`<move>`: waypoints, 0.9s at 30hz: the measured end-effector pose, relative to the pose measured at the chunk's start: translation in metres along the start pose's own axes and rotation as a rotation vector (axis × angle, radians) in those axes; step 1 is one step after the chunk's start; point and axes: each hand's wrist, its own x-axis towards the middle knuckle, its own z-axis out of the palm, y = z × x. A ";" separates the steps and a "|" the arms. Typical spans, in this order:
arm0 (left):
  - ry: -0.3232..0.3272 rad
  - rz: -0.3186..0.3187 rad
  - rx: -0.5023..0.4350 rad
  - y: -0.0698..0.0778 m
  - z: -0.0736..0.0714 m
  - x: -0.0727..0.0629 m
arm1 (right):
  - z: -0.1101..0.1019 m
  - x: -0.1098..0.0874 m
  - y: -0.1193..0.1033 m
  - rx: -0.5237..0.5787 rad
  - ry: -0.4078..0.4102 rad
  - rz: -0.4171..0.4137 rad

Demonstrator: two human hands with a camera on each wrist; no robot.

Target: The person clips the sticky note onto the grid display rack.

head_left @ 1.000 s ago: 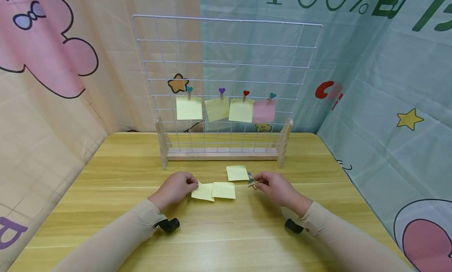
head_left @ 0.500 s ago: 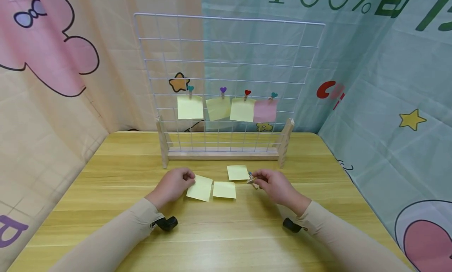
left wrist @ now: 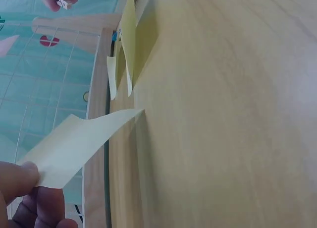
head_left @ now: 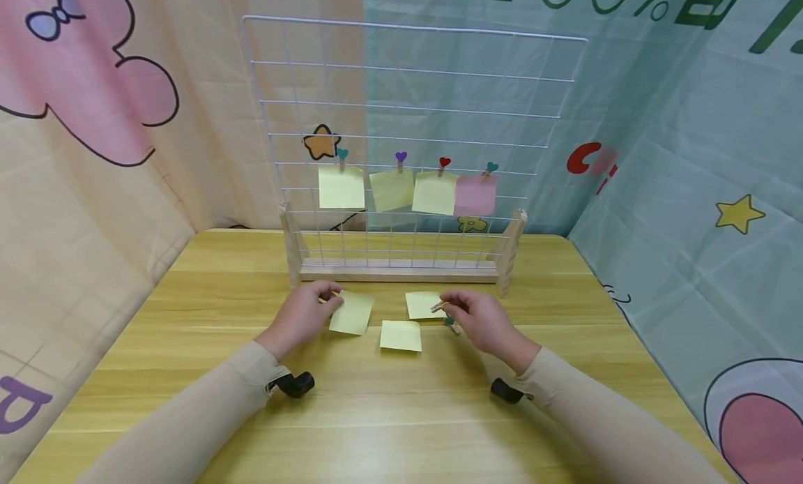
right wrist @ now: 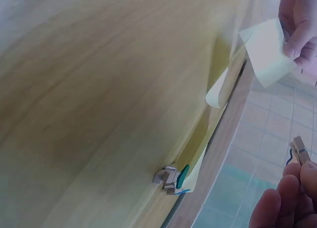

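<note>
My left hand (head_left: 305,311) pinches a yellow sticky note (head_left: 353,314) by its left edge; in the left wrist view the note (left wrist: 74,146) is raised and tilted, with thumb and fingers on one corner. Between the fingertips of my right hand (head_left: 488,323) is a small wooden clothespin (right wrist: 299,149), held just above the table. Under that hand lie other clothespins (right wrist: 171,177), one with a green top. Two more yellow notes lie on the table: a front one (head_left: 401,336) and a back one (head_left: 419,306), partly behind the held clothespin.
Behind the hands stands a white wire grid rack on a wooden base (head_left: 401,273). Heart-topped clothespins hold several notes on it in a row, yellow ones (head_left: 341,188) and a pink one (head_left: 477,197) at the right. Printed curtains (head_left: 677,163) enclose the table.
My left hand has lifted the left note away from the front one and moved it towards the rack. The right hand has raised a clothespin from the others and shifted slightly left.
</note>
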 end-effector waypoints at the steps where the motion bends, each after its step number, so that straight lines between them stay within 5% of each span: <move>1: 0.012 0.004 -0.003 0.000 -0.001 0.001 | 0.001 0.002 -0.001 0.003 0.005 0.011; 17: 0.093 0.017 -0.115 0.008 -0.013 0.028 | 0.010 0.043 -0.029 -0.010 0.091 -0.019; 27: 0.113 -0.031 -0.167 0.015 -0.014 0.046 | 0.020 0.066 -0.041 -0.049 0.122 -0.039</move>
